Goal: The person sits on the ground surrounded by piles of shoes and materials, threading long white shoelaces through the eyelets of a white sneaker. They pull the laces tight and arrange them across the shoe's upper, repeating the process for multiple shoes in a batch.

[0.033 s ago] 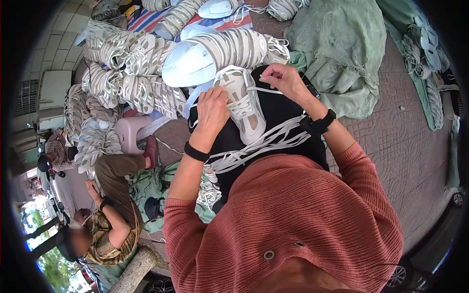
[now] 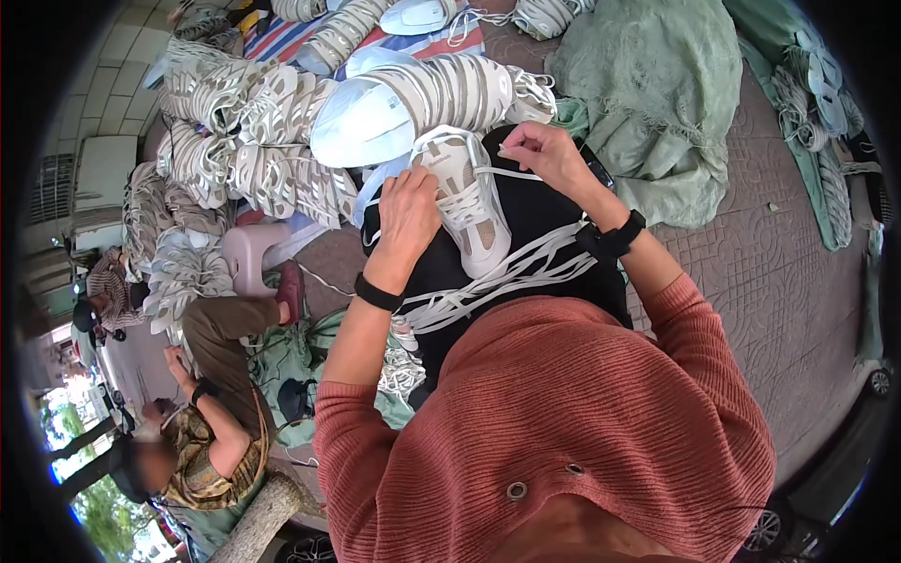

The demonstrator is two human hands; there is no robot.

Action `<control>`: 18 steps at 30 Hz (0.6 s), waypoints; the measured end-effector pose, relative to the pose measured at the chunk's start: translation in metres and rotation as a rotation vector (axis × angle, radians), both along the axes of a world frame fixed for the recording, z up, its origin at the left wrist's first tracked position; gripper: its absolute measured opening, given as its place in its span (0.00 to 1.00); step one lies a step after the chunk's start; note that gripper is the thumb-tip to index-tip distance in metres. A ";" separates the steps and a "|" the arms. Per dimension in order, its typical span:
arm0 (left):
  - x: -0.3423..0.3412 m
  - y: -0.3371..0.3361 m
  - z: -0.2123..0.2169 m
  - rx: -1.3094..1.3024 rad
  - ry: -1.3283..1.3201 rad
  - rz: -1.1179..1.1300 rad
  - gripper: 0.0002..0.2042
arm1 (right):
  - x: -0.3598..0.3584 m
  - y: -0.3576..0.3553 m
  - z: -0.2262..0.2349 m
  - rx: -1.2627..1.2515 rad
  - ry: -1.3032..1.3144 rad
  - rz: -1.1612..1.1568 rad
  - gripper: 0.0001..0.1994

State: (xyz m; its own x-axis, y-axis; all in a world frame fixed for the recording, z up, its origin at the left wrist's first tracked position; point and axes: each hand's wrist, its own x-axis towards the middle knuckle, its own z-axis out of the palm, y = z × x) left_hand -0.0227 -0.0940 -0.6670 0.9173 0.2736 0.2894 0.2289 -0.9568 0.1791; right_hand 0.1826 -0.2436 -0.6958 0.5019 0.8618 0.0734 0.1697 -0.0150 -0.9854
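Note:
A beige and white sneaker upper (image 2: 474, 220) lies across my dark-clad lap, toe toward me, with white lacing over its tongue. My left hand (image 2: 406, 214) is closed at its left edge, the fingertips curled against the upper near the eyelets. To the right of the upper, my right hand (image 2: 547, 159) is raised with thumb and forefinger pinched on a white shoelace (image 2: 511, 174), which runs out from the right eyelets. A bundle of loose white laces (image 2: 535, 261) stretches over my lap between my wrists.
Stacked sneaker uppers (image 2: 460, 92) lie just beyond my lap, and more are piled at the left (image 2: 272, 174). A green woven sack (image 2: 648, 103) is at the far right. A pink stool (image 2: 249, 258) and a seated person (image 2: 221, 422) are on the left.

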 end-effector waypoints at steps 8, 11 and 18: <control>0.013 -0.006 -0.009 -0.172 -0.043 0.063 0.02 | -0.010 0.007 -0.002 -0.004 0.156 0.041 0.04; 0.012 -0.002 0.000 -0.315 0.000 0.068 0.02 | -0.012 0.011 0.000 -0.016 0.163 0.058 0.04; 0.011 0.006 0.016 -0.282 0.127 0.087 0.03 | -0.019 0.019 0.004 0.183 -0.335 0.099 0.05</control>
State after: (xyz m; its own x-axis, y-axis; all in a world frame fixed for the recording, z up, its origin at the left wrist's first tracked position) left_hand -0.0119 -0.0881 -0.6506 0.9108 0.4058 0.0757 0.3453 -0.8495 0.3990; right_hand 0.1632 -0.2242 -0.6915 0.3396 0.8623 0.3757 0.4740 0.1881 -0.8602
